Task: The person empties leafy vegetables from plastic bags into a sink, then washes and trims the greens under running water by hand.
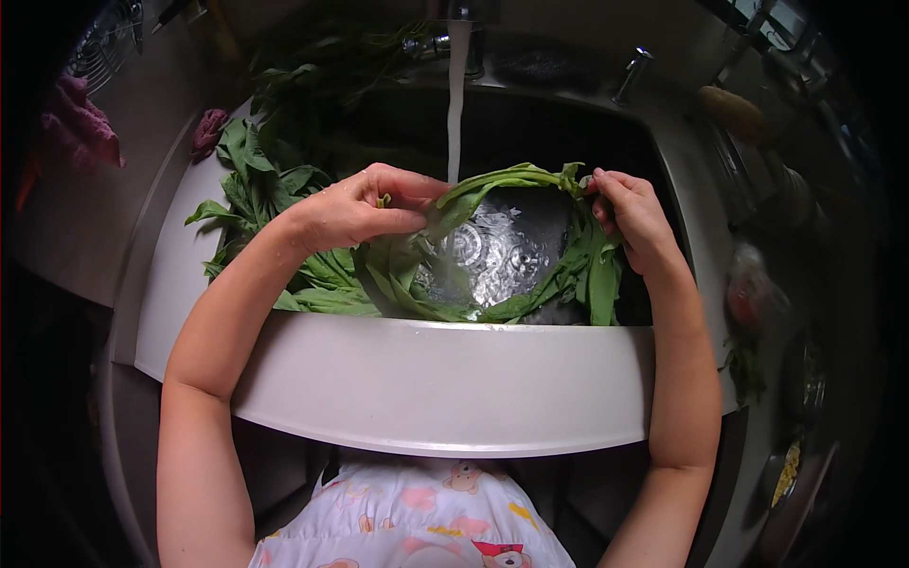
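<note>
Over the sink [625,135], my left hand [358,206] and my right hand [628,209] stretch a leafy green stalk [518,176] between them. My left thumb and fingers pinch its left part, close beside the running water stream [458,92]. My right fingertips grip the other end, from which leaves hang down into the basin. Rippling water covers the basin floor around the round metal drain [465,245]. More leafy greens [327,284] lie along the left and front of the basin, some below my left hand.
A chrome faucet [461,14] stands at the back. More greens [248,153] spill over the sink's left rim near a dark pink cloth [209,131]. On the right counter are a clear plastic bag with something red [749,291] and a bowl with yellow pieces [787,472].
</note>
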Available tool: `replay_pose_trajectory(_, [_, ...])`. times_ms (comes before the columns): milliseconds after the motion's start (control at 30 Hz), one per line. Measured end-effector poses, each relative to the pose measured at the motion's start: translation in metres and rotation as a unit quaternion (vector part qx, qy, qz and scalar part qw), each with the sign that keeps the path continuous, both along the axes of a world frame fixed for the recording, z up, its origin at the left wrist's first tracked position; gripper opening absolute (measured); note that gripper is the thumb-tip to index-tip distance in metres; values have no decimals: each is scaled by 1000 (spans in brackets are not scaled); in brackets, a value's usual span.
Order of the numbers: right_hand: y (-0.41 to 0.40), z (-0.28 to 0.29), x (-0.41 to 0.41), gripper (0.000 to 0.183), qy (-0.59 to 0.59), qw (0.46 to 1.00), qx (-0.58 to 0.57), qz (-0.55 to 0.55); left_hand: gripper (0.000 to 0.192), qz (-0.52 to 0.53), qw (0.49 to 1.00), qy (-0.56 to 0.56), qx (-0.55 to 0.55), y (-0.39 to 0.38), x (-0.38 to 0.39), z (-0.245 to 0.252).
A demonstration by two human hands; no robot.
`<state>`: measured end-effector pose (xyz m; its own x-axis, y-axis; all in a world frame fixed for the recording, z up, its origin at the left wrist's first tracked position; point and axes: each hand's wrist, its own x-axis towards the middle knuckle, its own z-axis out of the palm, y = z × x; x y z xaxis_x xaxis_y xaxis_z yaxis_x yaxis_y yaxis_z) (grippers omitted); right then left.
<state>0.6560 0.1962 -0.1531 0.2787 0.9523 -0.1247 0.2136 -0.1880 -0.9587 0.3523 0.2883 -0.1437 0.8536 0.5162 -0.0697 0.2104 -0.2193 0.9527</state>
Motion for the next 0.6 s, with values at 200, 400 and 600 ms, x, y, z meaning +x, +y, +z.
replay_pose_trajectory(200, [3, 0, -8, 37, 45, 998, -27, 26, 43, 16, 999, -21, -44, 3, -4, -4])
replay_pose_trajectory(400, [-9, 17, -5, 22, -119, 978, 28, 168, 39, 44, 999, -11, -30, 12, -9, 4])
replay_pose_trajectory(600, [-17, 29, -4, 19, -97, 974, -30, 203, 28, 160, 936, 92, 301, 21, -15, 25])
